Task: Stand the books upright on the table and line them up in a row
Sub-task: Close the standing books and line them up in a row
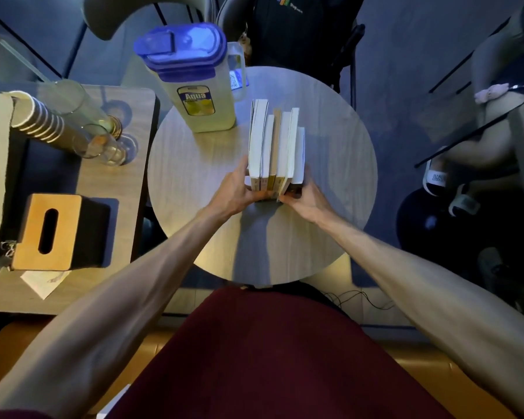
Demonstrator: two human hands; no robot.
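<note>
Several books [275, 143] stand upright in one tight row near the middle of the round wooden table [194, 182], their page edges facing up and their spines toward me. My left hand [235, 193] presses against the left end of the row, fingers on the outermost book. My right hand [303, 201] presses the right end, fingers wrapped around the lower corner of the last book. The two hands squeeze the row between them. The book tops are uneven in height.
A clear pitcher [194, 80] with a blue lid stands on the table's far left, close to the books. A side table [127, 182] to the left carries stacked paper cups [40, 119], glasses [103, 140] and a wooden tissue box [47, 232]. Seated people are beyond and to the right.
</note>
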